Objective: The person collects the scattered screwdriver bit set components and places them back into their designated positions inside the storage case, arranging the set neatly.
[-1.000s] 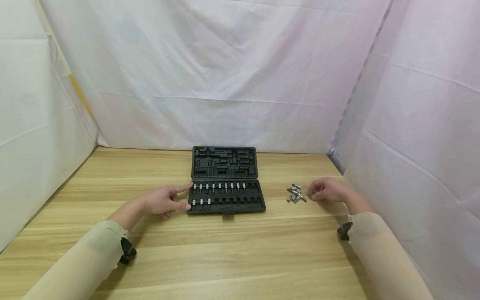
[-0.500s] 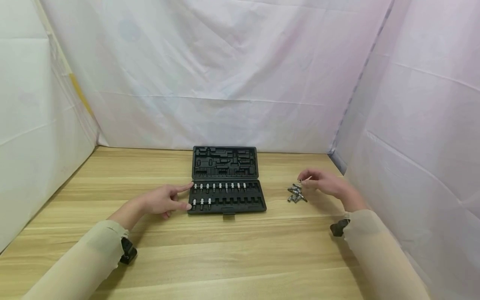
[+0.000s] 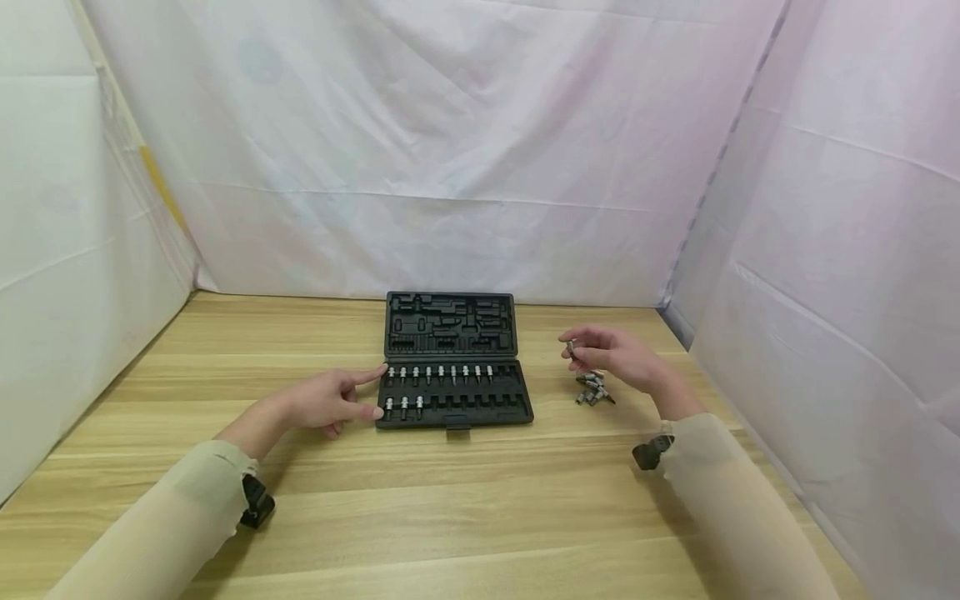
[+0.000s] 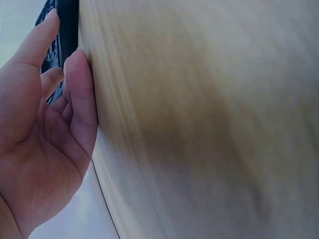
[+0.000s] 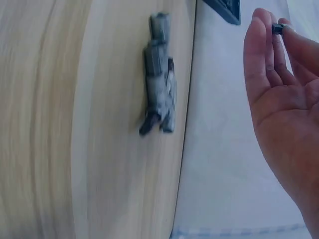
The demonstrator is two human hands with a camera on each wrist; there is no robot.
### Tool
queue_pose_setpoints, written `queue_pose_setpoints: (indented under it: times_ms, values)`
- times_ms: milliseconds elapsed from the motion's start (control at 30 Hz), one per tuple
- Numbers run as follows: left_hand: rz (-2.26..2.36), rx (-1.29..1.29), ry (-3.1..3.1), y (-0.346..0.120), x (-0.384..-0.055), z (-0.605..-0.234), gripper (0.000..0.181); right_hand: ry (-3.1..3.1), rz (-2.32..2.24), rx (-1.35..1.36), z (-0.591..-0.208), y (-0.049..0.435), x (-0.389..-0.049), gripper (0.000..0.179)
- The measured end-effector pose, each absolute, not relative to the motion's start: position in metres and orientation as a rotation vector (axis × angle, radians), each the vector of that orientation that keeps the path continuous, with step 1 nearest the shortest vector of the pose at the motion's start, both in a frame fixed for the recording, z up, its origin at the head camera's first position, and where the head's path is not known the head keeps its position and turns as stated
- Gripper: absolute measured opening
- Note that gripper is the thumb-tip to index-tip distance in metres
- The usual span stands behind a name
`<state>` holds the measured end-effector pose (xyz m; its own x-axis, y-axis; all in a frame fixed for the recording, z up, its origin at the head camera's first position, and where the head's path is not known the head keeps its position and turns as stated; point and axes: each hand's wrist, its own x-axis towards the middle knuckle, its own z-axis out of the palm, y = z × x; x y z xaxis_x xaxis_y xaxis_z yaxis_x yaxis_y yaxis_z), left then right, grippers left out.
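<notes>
My left hand (image 3: pixel 326 402) lies at the left side of an open black tool case (image 3: pixel 480 390), index finger and thumb stretched out to touch its edge. In the left wrist view, the other fingers curve loosely beside the tabletop. Between thumb and fingertips my right hand (image 3: pixel 618 357) pinches a small silver bit socket (image 3: pixel 572 349), held up above the table. Its dark end (image 5: pixel 277 29) shows in the right wrist view, the rest hidden by the fingers. Just below that hand is a loose pile of bit sockets (image 3: pixel 595 392).
Bit sockets fill most of the case's back row (image 3: pixel 440 373); three stand at the left of its front row (image 3: pixel 404 407). The raised lid (image 3: pixel 450 327) has moulded hollows. White cloth walls (image 3: pixel 450 150) enclose the wooden table (image 3: pixel 420 517) at the back and sides.
My right hand has lifted the bit socket from beside the pile and carried it left and upward over it. The left hand has stayed at the case.
</notes>
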<state>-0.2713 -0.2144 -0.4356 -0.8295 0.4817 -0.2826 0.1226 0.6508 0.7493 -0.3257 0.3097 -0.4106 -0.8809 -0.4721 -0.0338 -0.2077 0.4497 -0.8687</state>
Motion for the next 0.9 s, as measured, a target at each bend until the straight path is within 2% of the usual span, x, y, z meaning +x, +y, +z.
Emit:
queue_pose_setpoints:
  times_ms: [167,500,733,900]
  values:
    - [1.045,0.476,2.409,-0.214,-0.271,-0.435,0.092,2.412,-1.448,-0.55,-0.41,0.294,-0.327,0.045]
    - [1.048,0.477,2.409,-0.214,-0.27,-0.435,0.091,2.471,-1.458,-0.537,-0.41,0.267,-0.329,0.034]
    - [1.054,0.484,2.407,-0.214,-0.27,-0.435,0.091,2.422,-1.492,-0.543,-0.413,0.252,-0.333,0.036]
    - [1.055,0.469,2.403,-0.214,-0.269,-0.434,0.091,2.528,-1.359,-0.542,-0.419,0.239,-0.339,0.035]
